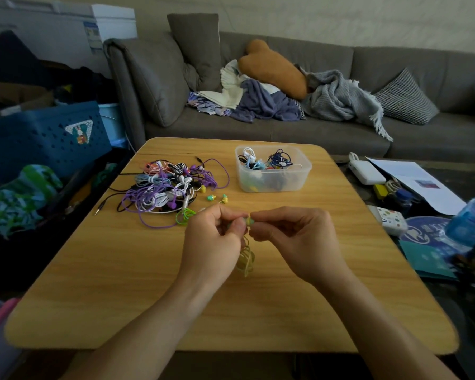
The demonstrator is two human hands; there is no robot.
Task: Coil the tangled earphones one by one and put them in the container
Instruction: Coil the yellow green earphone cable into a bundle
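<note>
both hands raised over the wooden table (340,297), fingertips meeting: left hand (214,237) and right hand (294,234) pinch a yellow-green earphone (249,221), its cord (246,260) dangling in loops. tangled pile (170,187) lies left of the container (273,168).

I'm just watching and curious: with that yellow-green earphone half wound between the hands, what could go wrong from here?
1. The loops of the yellow-green earphone hang loose below the left hand and right hand; they might spring open if the pinch slips.
2. Two loose earbuds lie near the tangled pile; if they belong to this cord, it may snag.
3. The container already holds several coils, so a loose coil could tangle there.
</note>
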